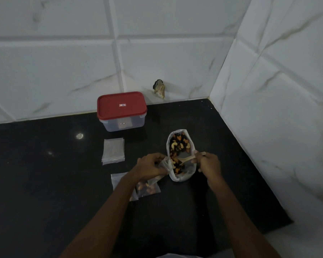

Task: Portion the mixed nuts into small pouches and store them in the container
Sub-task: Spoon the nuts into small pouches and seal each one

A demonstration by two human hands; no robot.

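An open white bag of mixed nuts (179, 144) lies on the black counter. My right hand (206, 162) grips a small wooden spoon (186, 158) whose bowl dips into the nuts. My left hand (151, 165) pinches a small clear pouch (164, 163) against the bag's left rim. Two filled pouches (147, 189) lie under my left wrist, partly hidden by the forearm. A stack of empty pouches (113, 150) sits further left. The clear container with a red lid (121, 108) stands closed by the back wall.
The black counter (45, 183) ends at tiled walls behind and to the right. A small crumpled dark scrap (159, 88) sits against the back wall. The counter's front right corner (287, 220) is near my right forearm.
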